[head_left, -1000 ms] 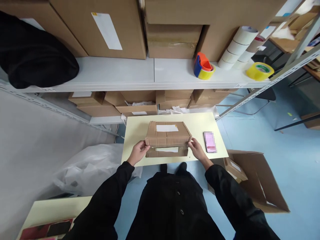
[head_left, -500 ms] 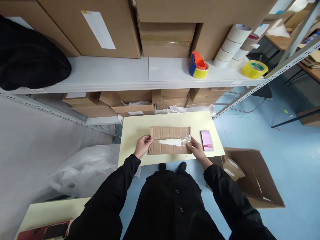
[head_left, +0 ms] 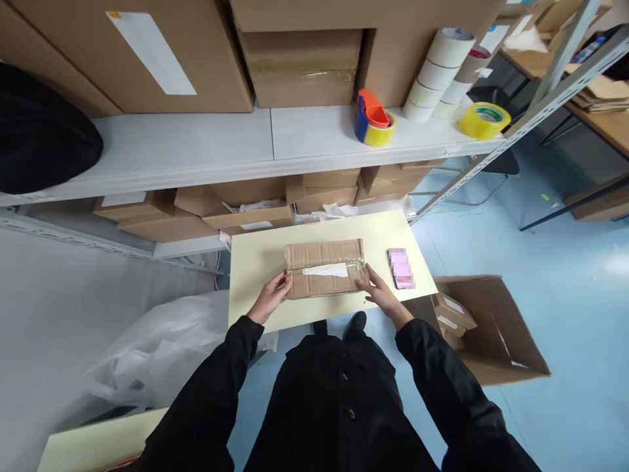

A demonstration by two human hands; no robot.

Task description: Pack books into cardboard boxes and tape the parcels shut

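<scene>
A flat cardboard box lies on or just over the pale yellow table, with a white paper strip along its middle. Clear tape shines on its right part. My left hand grips the box's left end, fingers and thumb closed at the edge. At the right end, my right hand has hold of the lower corner. Whether the box rests fully on the table, I cannot tell. A phone with a lit pink screen lies right of my right hand.
Behind the table, a grey shelf carries large cartons, a tape dispenser, white tape rolls and a yellow tape roll. An open carton holding smaller boxes stands at right. A plastic bag sits at left.
The camera view has shifted and tilted slightly. My left hand has slid lower on the box's left end. The box stays between both hands.
</scene>
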